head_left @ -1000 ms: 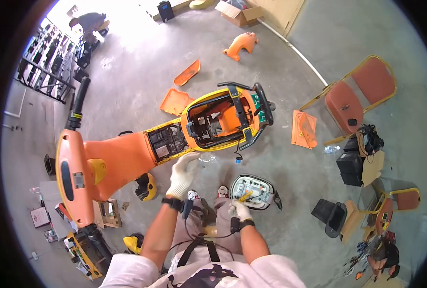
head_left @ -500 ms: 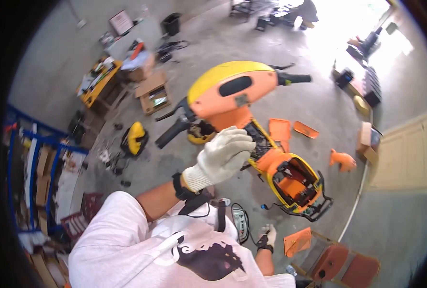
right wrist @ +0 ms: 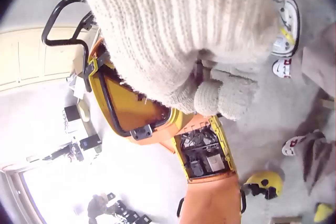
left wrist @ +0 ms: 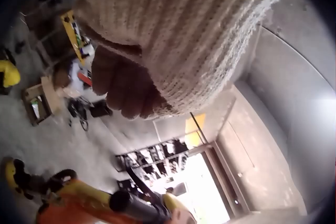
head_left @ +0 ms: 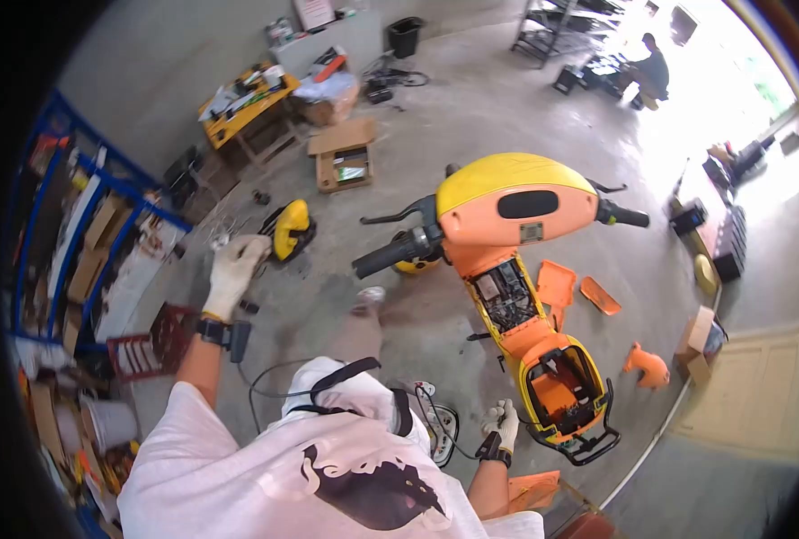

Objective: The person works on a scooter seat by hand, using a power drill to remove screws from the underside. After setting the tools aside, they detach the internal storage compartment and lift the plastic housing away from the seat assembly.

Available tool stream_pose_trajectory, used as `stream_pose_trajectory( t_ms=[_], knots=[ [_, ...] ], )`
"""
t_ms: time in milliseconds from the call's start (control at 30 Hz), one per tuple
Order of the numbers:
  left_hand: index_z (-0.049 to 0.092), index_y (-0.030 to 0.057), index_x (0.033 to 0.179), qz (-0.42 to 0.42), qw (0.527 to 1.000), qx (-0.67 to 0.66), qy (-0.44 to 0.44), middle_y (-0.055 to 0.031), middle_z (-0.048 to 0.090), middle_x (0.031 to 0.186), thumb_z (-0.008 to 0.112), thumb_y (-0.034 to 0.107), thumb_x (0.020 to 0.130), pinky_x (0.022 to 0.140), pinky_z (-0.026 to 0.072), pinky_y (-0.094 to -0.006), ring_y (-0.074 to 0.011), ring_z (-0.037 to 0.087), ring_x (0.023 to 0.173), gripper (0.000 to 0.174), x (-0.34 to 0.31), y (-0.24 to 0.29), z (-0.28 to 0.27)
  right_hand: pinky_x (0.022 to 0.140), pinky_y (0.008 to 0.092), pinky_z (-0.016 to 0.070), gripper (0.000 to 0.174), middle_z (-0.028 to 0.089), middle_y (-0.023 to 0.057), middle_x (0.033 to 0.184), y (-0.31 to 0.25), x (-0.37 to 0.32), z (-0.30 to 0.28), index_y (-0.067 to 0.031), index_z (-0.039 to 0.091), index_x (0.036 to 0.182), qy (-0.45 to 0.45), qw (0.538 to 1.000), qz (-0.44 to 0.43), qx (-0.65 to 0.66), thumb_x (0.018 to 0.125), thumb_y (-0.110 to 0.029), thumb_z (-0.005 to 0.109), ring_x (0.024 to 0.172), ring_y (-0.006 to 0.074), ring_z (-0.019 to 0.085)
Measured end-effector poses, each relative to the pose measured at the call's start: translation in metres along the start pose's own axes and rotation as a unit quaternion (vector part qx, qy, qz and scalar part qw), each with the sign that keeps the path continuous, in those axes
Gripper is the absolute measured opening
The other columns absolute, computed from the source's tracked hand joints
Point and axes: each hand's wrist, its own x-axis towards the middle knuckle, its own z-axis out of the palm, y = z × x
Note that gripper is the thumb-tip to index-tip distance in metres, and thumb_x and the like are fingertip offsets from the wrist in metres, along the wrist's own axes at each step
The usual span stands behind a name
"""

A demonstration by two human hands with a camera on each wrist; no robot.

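A partly stripped orange and yellow electric scooter stands ahead and to the right, its frame bay and rear compartment uncovered. My left hand, in a white knit glove, is held out to the left with loosely bent fingers and nothing visible in them. My gloved right hand hangs beside the scooter's rear, fingers loosely curled, apparently empty. Low beside my legs lies an upturned seat, partly hidden by my shirt. In the right wrist view a yellow-handled thing lies on that seat's underside.
Orange body panels lie beyond the scooter. A yellow and black helmet and an open cardboard box are on the floor ahead. Blue shelving and a dark red chair stand left; a person crouches far off.
The head view has swung left. My left hand has moved from beside the scooter out to the left. My right hand has come away from the upturned seat and the yellow-handled thing.
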Motion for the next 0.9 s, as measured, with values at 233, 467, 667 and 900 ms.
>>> stream_pose_trajectory(
  t_ms=[233, 467, 667, 900],
  knots=[
    [0.069, -0.0030, 0.100, 0.126, 0.982, 0.081, -0.112, -0.0106, 0.072, 0.091, 0.061, 0.019, 0.093, 0.076, 0.0507, -0.0289, -0.0172, 0.067, 0.083, 0.025, 0.134, -0.018, 0.018, 0.048, 0.0249, 0.0495, 0.010, 0.059, -0.0006, 0.076, 0.022, -0.055, -0.023, -0.0099, 0.058, 0.091, 0.034, 0.987, -0.094, 0.123, 0.097, -0.018, 0.059, 0.054, 0.0088, 0.052],
    [0.072, 0.0079, 0.090, 0.374, 0.823, 0.233, -0.358, -0.0139, 0.067, 0.083, 0.070, 0.013, 0.080, 0.074, 0.0534, -0.0409, -0.0340, 0.065, 0.082, 0.011, 0.259, -0.085, 0.066, 0.047, 0.0264, 0.0464, 0.008, 0.055, 0.0011, 0.074, 0.122, -0.112, 0.020, -0.0090, 0.057, 0.089, 0.139, 0.948, -0.168, 0.230, 0.094, -0.014, 0.060, 0.055, 0.0098, 0.050],
    [0.073, 0.0117, 0.098, 0.472, 0.599, 0.333, -0.554, -0.0136, 0.070, 0.098, 0.060, 0.031, 0.085, 0.085, 0.0523, -0.0433, -0.0336, 0.066, 0.094, 0.027, 0.246, -0.166, 0.103, 0.049, 0.0274, 0.0475, 0.006, 0.061, 0.0020, 0.076, 0.235, -0.139, 0.090, -0.0101, 0.062, 0.097, 0.170, 0.941, -0.205, 0.210, 0.092, -0.014, 0.062, 0.058, 0.0128, 0.056],
    [0.072, 0.0070, 0.102, 0.336, 0.491, 0.361, -0.718, -0.0191, 0.070, 0.100, 0.060, 0.040, 0.085, 0.085, 0.0516, -0.0444, -0.0363, 0.067, 0.096, 0.039, 0.233, -0.160, 0.152, 0.049, 0.0291, 0.0463, 0.008, 0.055, 0.0030, 0.067, 0.334, -0.163, 0.119, -0.0084, 0.059, 0.089, 0.226, 0.892, -0.176, 0.349, 0.091, -0.015, 0.063, 0.052, 0.0150, 0.051]
  ],
)
